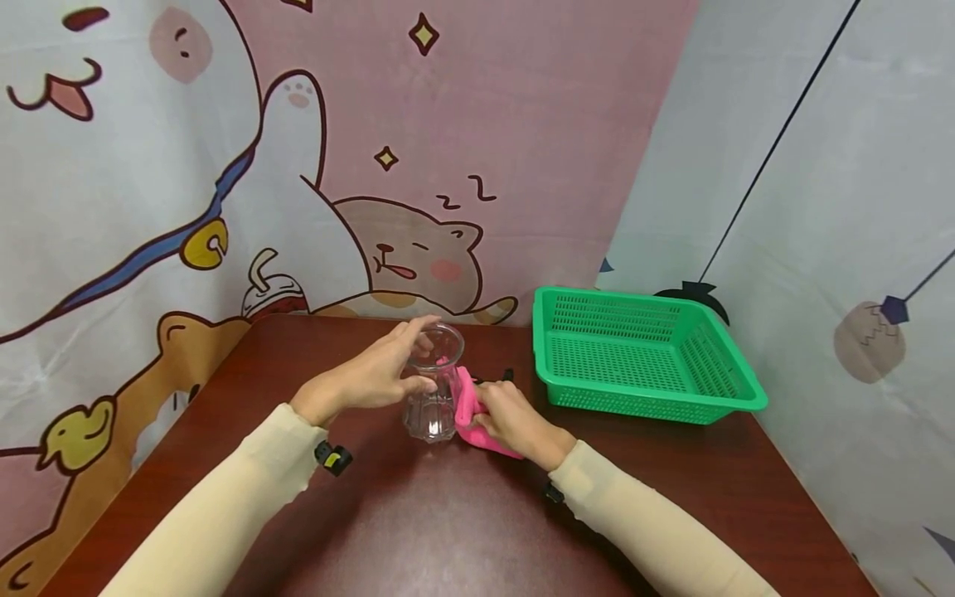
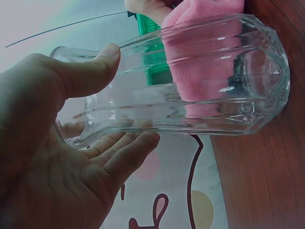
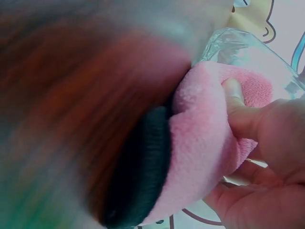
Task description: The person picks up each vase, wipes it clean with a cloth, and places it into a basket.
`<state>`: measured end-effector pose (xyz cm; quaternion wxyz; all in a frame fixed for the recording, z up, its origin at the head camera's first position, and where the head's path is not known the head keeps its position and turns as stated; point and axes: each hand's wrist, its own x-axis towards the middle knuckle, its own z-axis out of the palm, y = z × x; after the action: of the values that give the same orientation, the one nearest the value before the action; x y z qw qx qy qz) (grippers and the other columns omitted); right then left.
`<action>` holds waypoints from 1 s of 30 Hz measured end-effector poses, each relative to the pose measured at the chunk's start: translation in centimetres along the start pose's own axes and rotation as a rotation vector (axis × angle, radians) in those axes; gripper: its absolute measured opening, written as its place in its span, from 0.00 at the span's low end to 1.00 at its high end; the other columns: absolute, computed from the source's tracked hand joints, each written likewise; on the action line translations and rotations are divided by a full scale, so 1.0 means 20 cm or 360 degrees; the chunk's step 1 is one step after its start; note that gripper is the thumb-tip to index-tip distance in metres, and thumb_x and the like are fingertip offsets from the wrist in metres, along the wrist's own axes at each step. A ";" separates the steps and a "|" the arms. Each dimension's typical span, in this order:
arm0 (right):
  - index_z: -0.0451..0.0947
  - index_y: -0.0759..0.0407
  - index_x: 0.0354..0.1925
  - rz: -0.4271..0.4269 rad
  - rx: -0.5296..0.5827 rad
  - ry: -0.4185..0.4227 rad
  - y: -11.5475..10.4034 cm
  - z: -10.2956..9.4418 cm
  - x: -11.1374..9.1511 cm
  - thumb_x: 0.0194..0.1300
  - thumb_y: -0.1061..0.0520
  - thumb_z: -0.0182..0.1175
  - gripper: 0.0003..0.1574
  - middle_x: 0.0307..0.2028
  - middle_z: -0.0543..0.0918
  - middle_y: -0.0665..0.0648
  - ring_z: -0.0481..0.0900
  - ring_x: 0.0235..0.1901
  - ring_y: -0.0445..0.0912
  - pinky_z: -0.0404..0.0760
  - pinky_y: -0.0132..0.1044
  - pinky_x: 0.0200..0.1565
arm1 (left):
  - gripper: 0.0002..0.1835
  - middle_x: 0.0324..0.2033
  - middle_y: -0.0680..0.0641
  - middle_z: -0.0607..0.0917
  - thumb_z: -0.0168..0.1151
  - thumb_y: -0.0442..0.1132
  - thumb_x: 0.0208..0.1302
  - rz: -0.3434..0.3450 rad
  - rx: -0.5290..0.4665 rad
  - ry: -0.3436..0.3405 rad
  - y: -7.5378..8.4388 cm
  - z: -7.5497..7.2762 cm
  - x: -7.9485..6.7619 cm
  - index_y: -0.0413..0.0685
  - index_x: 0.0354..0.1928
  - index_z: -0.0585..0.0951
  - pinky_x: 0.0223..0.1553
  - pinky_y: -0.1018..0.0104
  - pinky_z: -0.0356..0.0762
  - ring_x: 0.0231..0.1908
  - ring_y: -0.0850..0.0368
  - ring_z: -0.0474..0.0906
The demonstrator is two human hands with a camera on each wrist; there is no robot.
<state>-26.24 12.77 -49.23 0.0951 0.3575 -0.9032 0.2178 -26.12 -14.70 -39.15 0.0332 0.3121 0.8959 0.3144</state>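
A clear glass vase (image 1: 431,410) with a ribbed body and a flared rim stands upright on the table. My left hand (image 1: 366,369) is around its neck, and in the left wrist view the thumb (image 2: 108,55) lies on one side with the fingers curled on the other. To the right of the vase, my right hand (image 1: 518,419) grips a fluffy pink cloth (image 1: 467,406). The right wrist view shows the thumb (image 3: 234,93) pressing into the folded cloth, which lies against the glass.
A green plastic basket (image 1: 649,406) with slotted walls stands at the back right of the dark red-brown table (image 1: 448,531). Beside the cloth is a dark rounded object (image 3: 140,171). A cartoon-printed curtain (image 1: 522,124) hangs behind the table.
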 end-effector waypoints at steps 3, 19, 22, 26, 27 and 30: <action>0.92 0.56 0.44 0.0015 0.0003 -0.0002 -0.01 -0.01 0.00 0.69 0.68 0.81 0.11 0.38 0.94 0.57 0.90 0.40 0.44 0.91 0.42 0.42 | 0.52 0.71 0.33 0.81 0.78 0.40 0.80 -0.0002 0.0001 0.0008 0.00 0.00 0.00 0.48 0.93 0.55 0.73 0.36 0.85 0.72 0.36 0.85; 0.95 0.51 0.38 0.0265 0.0237 0.0038 -0.02 -0.02 0.02 0.66 0.67 0.84 0.11 0.38 0.95 0.52 0.79 0.35 0.39 0.82 0.32 0.38 | 0.52 0.70 0.34 0.82 0.78 0.40 0.79 -0.0015 -0.0002 0.0015 0.00 0.01 0.00 0.49 0.93 0.55 0.72 0.36 0.85 0.71 0.36 0.85; 0.95 0.50 0.37 0.0263 0.0243 0.0042 -0.02 -0.02 0.01 0.66 0.65 0.84 0.11 0.37 0.94 0.51 0.78 0.34 0.38 0.79 0.31 0.37 | 0.52 0.71 0.34 0.82 0.78 0.40 0.79 -0.0018 -0.0003 0.0013 0.00 0.01 0.00 0.49 0.93 0.55 0.72 0.36 0.86 0.71 0.36 0.85; 0.94 0.51 0.36 0.0251 0.0264 0.0041 -0.02 -0.02 0.01 0.68 0.63 0.84 0.09 0.35 0.91 0.50 0.75 0.33 0.39 0.76 0.30 0.35 | 0.52 0.71 0.33 0.81 0.78 0.41 0.80 -0.0017 -0.0001 0.0010 0.01 0.01 -0.01 0.49 0.93 0.55 0.72 0.36 0.86 0.71 0.35 0.85; 0.94 0.51 0.37 0.0252 0.0272 0.0038 -0.02 -0.02 0.01 0.68 0.62 0.84 0.08 0.35 0.90 0.49 0.75 0.33 0.39 0.75 0.30 0.35 | 0.52 0.71 0.33 0.82 0.78 0.41 0.80 -0.0016 0.0000 0.0010 0.01 0.01 -0.01 0.49 0.93 0.55 0.72 0.36 0.86 0.71 0.36 0.85; 0.96 0.50 0.39 0.0253 0.0316 0.0037 -0.01 -0.02 0.01 0.68 0.58 0.85 0.06 0.37 0.91 0.48 0.76 0.35 0.39 0.77 0.29 0.37 | 0.52 0.71 0.34 0.82 0.78 0.41 0.80 -0.0018 0.0004 0.0009 0.01 0.01 -0.01 0.49 0.93 0.55 0.72 0.36 0.86 0.71 0.36 0.85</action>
<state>-26.16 12.67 -48.75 0.0522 0.2900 -0.9015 0.3170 -25.88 -14.63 -39.17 0.0321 0.3061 0.8981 0.3141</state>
